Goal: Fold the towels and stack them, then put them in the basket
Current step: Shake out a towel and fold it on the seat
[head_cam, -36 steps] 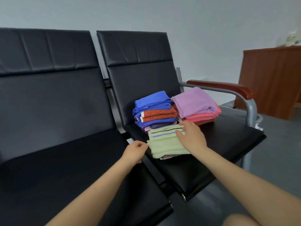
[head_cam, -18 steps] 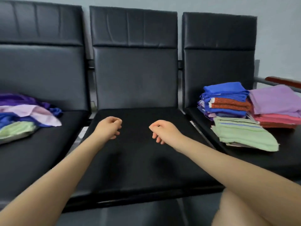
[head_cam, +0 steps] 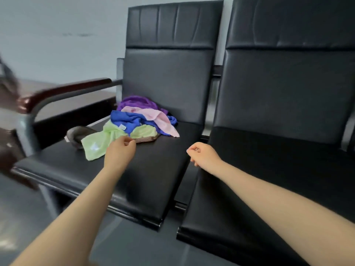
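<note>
Loose towels heaped on the left seat [head_cam: 153,169], both my hands empty.

My left hand [head_cam: 120,150] hovers loosely curled just beside the green towel [head_cam: 99,141], whose long axis runs from the heap [head_cam: 142,116] toward the seat's front-left; my right hand [head_cam: 203,155], fingers loosely curled, hangs between seats.

Blurred edges and buried cloth around the two hands.
Far out beyond the left hand [head_cam: 120,150], the dark shape [head_cam: 8,91] at the frame's edge is smeared past telling. Just ahead of its fingers a brown towel [head_cam: 147,139] shows only a strip under the green towel [head_cam: 101,140]. Right of the right hand [head_cam: 203,155], the second seat [head_cam: 288,169] is cut off. Both hands perhaps hold nothing; fingers curl inward.
</note>
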`<state>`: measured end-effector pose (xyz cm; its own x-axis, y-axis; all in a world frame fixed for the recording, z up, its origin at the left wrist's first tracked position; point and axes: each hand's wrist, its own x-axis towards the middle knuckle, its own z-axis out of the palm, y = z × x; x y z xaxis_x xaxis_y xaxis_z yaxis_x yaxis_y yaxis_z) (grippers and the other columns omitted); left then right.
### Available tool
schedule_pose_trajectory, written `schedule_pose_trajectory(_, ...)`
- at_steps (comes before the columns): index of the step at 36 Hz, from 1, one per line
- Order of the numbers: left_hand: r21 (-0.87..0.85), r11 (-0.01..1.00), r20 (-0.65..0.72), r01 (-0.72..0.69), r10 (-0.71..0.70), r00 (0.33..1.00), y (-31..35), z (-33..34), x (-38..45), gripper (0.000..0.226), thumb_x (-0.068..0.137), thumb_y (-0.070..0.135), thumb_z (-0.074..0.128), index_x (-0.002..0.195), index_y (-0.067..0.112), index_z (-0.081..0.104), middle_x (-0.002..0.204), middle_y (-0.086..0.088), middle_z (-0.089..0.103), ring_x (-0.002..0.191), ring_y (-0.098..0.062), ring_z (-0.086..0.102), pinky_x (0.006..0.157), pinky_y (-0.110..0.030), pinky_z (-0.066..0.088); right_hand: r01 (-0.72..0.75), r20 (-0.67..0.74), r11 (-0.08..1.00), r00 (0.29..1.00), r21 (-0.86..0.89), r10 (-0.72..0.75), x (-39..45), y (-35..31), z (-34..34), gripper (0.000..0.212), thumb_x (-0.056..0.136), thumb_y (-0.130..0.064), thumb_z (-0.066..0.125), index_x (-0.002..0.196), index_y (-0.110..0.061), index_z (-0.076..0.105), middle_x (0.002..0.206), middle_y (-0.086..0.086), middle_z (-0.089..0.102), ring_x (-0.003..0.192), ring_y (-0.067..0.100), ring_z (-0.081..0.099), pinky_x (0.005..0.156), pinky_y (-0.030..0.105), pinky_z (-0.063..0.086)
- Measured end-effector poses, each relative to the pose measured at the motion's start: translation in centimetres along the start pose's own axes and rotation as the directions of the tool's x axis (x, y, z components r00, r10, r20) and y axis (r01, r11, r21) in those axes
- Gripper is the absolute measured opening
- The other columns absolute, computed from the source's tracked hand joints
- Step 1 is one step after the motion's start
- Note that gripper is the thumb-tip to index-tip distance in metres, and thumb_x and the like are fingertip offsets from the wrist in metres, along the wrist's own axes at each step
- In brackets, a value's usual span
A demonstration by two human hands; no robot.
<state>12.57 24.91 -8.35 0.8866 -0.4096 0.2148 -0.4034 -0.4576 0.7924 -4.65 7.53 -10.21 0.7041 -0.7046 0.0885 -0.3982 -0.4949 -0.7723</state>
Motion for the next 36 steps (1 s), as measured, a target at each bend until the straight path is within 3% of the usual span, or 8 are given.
schedule_pose_trajectory(6, 0.072, 0.993, -0.125, 0.091, -0.082, 0.989, -5.1, -0.4, 1.8, 0.032, 0.09, 0.031, 0.052, 0.115, 0.013, 0.062, 0.116, -0.011, 0.059, 0.106, -0.03, 0.055, 0.079, -0.034, 0.039, 0.026, 0.007, 1.0, 1.0, -0.007, -0.026, 5.3, -3.8, 3.8, 0.019, 0.094, -0.03, 0.053, 0.083, -0.018, 0.06, 0.08, 0.004, 0.067, 0.073, 0.021, 0.061, 0.069, 0.033, 0.049)
schedule_pose_trajectory(11, 0.136, 0.991, -0.196, -0.015, 0.041, 0.98, -4.9, 0.7, 3.5, 0.033, 0.092, 0.029, 0.053, 0.12, 0.012, 0.059, 0.119, -0.011, 0.054, 0.116, -0.029, 0.047, 0.089, -0.039, 0.041, 0.075, -0.029, 0.989, 0.996, -0.126, -0.079, 9.4, -6.9, 4.5, 0.032, 0.096, -0.028, 0.043, 0.065, -0.021, 0.05, 0.072, 0.002, 0.053, 0.073, 0.026, 0.051, 0.058, 0.032, 0.035)
schedule_pose_trajectory(14, 0.255, 0.961, -0.27, -0.106, 0.176, 0.947, -4.6, 0.6, 5.9, 0.03, 0.091, 0.029, 0.055, 0.114, 0.013, 0.064, 0.116, -0.011, 0.058, 0.113, -0.029, 0.045, 0.088, -0.038, 0.037, 0.076, -0.074, 0.985, 0.993, -0.155, -0.088, 11.8, -8.3, 4.9, 0.031, 0.096, -0.031, 0.041, 0.078, -0.013, 0.058, 0.076, 0.003, 0.055, 0.075, 0.024, 0.052, 0.061, 0.032, 0.036)
schedule_pose_trajectory(18, 0.25, 0.964, -0.268, -0.095, 0.163, 0.949, -4.7, 1.1, 9.0, 0.037, 0.091, 0.035, 0.055, 0.124, 0.016, 0.059, 0.126, -0.008, 0.053, 0.12, -0.029, 0.041, 0.093, -0.04, 0.036, 0.103, -0.116, 0.98, 0.985, -0.171, -0.124, 15.4, -9.3, 5.6, 0.032, 0.096, -0.032, 0.04, 0.097, -0.014, 0.067, 0.097, 0.006, 0.063, 0.09, 0.026, 0.056, 0.069, 0.031, 0.043)
schedule_pose_trajectory(23, 0.116, 0.98, -0.223, -0.164, 0.187, 0.957, -5.6, 2.5, 11.5, 0.056, 0.093, 0.033, 0.056, 0.144, 0.016, 0.041, 0.137, -0.011, 0.048, 0.127, -0.029, 0.04, 0.103, -0.037, 0.032, 0.144, -0.133, 0.967, 0.976, -0.21, -0.174, 19.8, -10.0, 7.0, 0.032, 0.093, -0.034, 0.044, 0.061, -0.028, 0.043, 0.082, 0.001, 0.049, 0.085, 0.024, 0.042, 0.068, 0.03, 0.036)
schedule_pose_trajectory(26, 0.165, 0.971, -0.183, -0.172, 0.202, 0.962, -6.5, 3.6, 12.3, 0.06, 0.094, 0.043, 0.052, 0.148, 0.025, 0.035, 0.133, -0.006, 0.05, 0.125, -0.025, 0.043, 0.101, -0.038, 0.036, 0.102, -0.081, 0.974, 0.989, -0.2, -0.12, 21.5, -10.1, 7.8, 0.022, 0.095, -0.04, 0.044, 0.102, -0.031, 0.063, 0.107, 0.004, 0.061, 0.105, 0.028, 0.051, 0.081, 0.033, 0.045)
schedule_pose_trajectory(28, 0.136, 0.981, -0.185, -0.138, 0.162, 0.969, -6.8, 3.7, 12.7, 0.055, 0.095, 0.045, 0.049, 0.146, 0.029, 0.038, 0.132, -0.004, 0.05, 0.124, -0.024, 0.044, 0.101, -0.038, 0.037, 0.056, -0.05, 0.98, 0.997, -0.193, -0.066, 22.7, -9.8, 8.6, 0.044, 0.097, -0.041, 0.044, 0.132, -0.016, 0.054, 0.134, 0.009, 0.055, 0.122, 0.031, 0.05, 0.096, 0.035, 0.042)
schedule_pose_trajectory(36, 0.241, 0.964, -0.197, -0.116, 0.166, 0.966, -7.4, 4.5, 12.9, 0.036, 0.096, 0.047, 0.043, 0.12, 0.03, 0.065, 0.122, 0.004, 0.055, 0.117, -0.019, 0.045, 0.094, -0.034, 0.033, -0.02, -0.037, 0.994, 0.999, 0.106, 0.024, 23.6, -8.7, 12.0, 0.043, 0.097, -0.036, 0.047, 0.124, -0.004, 0.058, 0.113, 0.011, 0.061, 0.099, 0.029, 0.057, 0.084, 0.033, 0.046)
